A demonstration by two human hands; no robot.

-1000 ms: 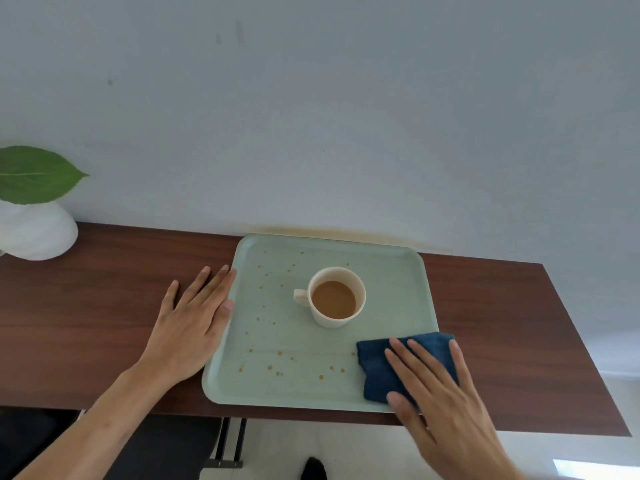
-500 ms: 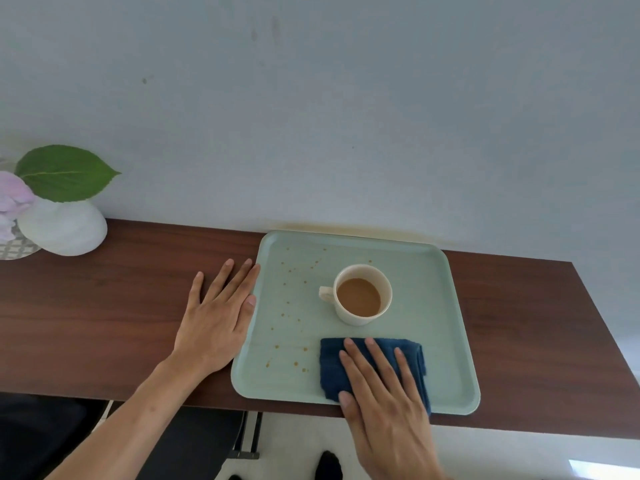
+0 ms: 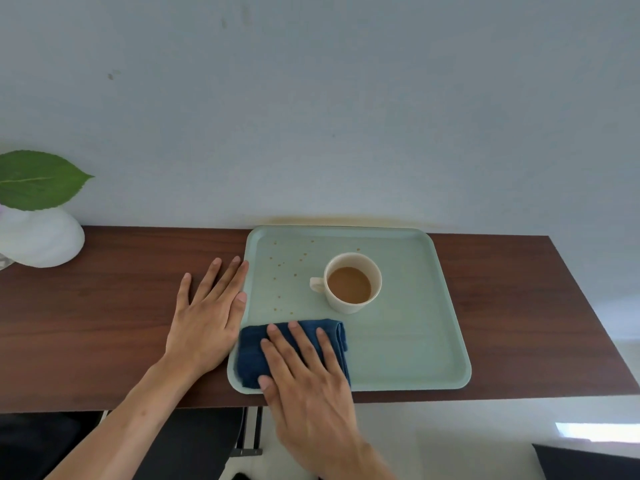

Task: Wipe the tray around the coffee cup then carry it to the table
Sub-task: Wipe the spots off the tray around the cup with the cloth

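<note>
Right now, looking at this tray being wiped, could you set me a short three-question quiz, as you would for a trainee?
1. True or false: the coffee cup is empty.
2. Which hand presses the blue cloth on the tray? A) left B) right C) both
3. Fill in: the brown drips still on the tray lie to the ____ of the cup.

Key
1. False: it holds light brown coffee.
2. B: the right hand lies flat on the cloth in the tray's near left corner, while the left hand rests flat on the wooden counter against the tray's left edge.
3. Left: the drips dot the tray's left part, beyond the cloth.
</note>
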